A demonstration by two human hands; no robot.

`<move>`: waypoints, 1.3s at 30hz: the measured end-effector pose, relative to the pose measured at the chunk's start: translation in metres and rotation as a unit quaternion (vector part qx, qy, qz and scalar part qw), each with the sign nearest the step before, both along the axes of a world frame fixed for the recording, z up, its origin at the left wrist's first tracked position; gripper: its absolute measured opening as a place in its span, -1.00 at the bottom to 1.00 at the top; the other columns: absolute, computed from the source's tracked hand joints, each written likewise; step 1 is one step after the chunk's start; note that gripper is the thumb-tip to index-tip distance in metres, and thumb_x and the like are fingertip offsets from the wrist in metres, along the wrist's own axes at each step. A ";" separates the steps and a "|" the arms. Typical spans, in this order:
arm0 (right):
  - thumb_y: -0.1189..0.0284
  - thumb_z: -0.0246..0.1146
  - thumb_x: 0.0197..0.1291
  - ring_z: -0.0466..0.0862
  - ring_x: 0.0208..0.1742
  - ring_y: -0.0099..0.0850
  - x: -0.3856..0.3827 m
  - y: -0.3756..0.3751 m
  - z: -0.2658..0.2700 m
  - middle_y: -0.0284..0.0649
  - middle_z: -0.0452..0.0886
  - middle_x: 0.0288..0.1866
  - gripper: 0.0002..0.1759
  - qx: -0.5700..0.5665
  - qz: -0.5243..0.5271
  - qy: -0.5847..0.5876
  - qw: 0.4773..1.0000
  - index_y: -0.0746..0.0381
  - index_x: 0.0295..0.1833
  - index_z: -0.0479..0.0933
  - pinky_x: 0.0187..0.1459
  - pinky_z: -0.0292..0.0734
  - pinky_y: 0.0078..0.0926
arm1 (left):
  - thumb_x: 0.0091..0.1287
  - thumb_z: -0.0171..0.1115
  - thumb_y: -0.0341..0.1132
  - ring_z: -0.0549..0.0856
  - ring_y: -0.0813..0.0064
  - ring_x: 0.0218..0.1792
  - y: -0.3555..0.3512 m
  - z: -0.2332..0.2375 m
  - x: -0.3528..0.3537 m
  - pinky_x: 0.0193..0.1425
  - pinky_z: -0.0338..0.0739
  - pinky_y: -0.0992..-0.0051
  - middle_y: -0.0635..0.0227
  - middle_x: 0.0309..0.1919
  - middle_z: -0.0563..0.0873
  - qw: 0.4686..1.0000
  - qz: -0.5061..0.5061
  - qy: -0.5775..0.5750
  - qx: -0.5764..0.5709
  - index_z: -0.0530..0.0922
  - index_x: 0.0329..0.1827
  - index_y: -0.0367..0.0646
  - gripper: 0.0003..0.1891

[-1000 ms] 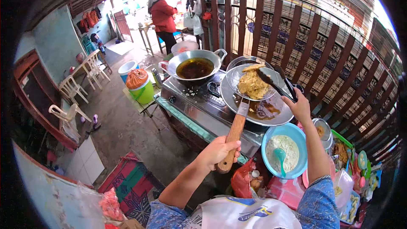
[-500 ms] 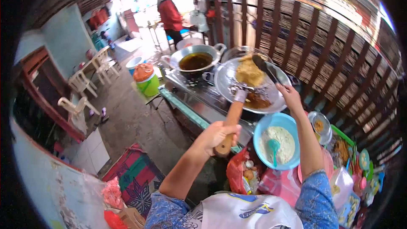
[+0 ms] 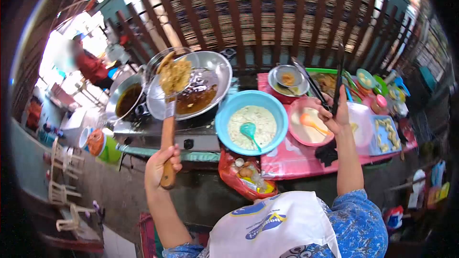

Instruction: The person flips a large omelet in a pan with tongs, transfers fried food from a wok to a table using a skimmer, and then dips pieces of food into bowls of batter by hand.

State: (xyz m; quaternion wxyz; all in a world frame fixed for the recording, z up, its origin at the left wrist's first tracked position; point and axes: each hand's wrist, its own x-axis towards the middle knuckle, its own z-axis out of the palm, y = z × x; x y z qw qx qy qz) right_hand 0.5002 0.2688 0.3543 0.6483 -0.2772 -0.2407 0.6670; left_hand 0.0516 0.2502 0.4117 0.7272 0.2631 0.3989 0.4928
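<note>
My left hand [image 3: 161, 166] grips the wooden handle [image 3: 168, 134] of a wire strainer. Golden fried food [image 3: 174, 75] lies in the strainer, over the left part of a wide metal wok [image 3: 217, 74] with brown oil. On the right, my right hand [image 3: 337, 114] holds black tongs [image 3: 340, 69], their arms spread apart and pointing up, with nothing between them. Below the tongs stands a pink bowl [image 3: 295, 131] of pale batter with an orange ladle [image 3: 313, 123]. Between my hands is a blue basin [image 3: 222, 126] of white batter with a green ladle [image 3: 248, 130].
A second wok [image 3: 114, 96] of oil sits at the left. Beyond it stands a person in red [image 3: 91, 67]. A slatted fence [image 3: 234, 19] runs behind the stove. A green tray [image 3: 311, 71], a blue tray [image 3: 376, 149] and a small sieve [image 3: 288, 77] are at the right.
The view has swung right. The strainer with the fried food is lifted in my left hand. My right hand has moved the tongs away from the wok to the right, and they are spread.
</note>
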 end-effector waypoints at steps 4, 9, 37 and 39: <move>-0.10 0.02 0.03 0.25 -0.82 -0.68 0.056 -0.048 -0.016 -0.36 0.42 -0.57 -0.49 -0.098 -0.150 -0.151 0.972 0.18 -0.39 0.40 -0.80 0.02 -0.78 | 0.22 0.00 -0.43 0.41 0.69 -0.59 0.001 0.004 -0.003 -0.58 0.38 0.69 0.36 -0.47 0.44 1.000 0.003 -0.006 -0.019 0.35 -0.17 -0.36 -0.82; -0.07 0.19 -0.11 0.38 -0.71 -0.54 0.105 -0.054 -0.050 -0.28 0.43 -0.56 -0.40 -0.262 -0.229 -0.527 0.775 0.31 -0.26 0.43 -0.71 0.20 -0.60 | 0.22 0.02 -0.40 0.42 0.73 -0.57 0.000 -0.004 0.001 -0.58 0.39 0.73 0.37 -0.46 0.43 1.000 0.008 -0.005 0.013 0.34 -0.15 -0.37 -0.78; 0.03 0.00 0.04 0.55 -0.17 -0.15 0.107 0.166 -0.142 -0.06 0.56 -0.24 -0.52 -0.191 0.018 -0.805 0.561 0.25 -0.24 0.49 -0.15 0.42 -0.28 | 0.26 -0.05 -0.39 0.41 0.72 -0.59 0.011 0.004 0.136 -0.60 0.39 0.75 0.32 -0.45 0.43 0.982 0.188 -0.009 0.001 0.30 -0.10 -0.41 -0.75; 0.04 -0.02 0.06 0.53 -0.14 -0.10 0.105 0.177 -0.158 -0.02 0.54 -0.22 -0.52 -0.218 0.061 -0.792 0.566 0.25 -0.21 0.49 -0.13 0.41 -0.23 | 0.25 -0.04 -0.39 0.41 0.72 -0.59 0.010 0.008 0.142 -0.60 0.39 0.75 0.32 -0.46 0.43 0.981 0.195 0.003 -0.002 0.30 -0.10 -0.41 -0.75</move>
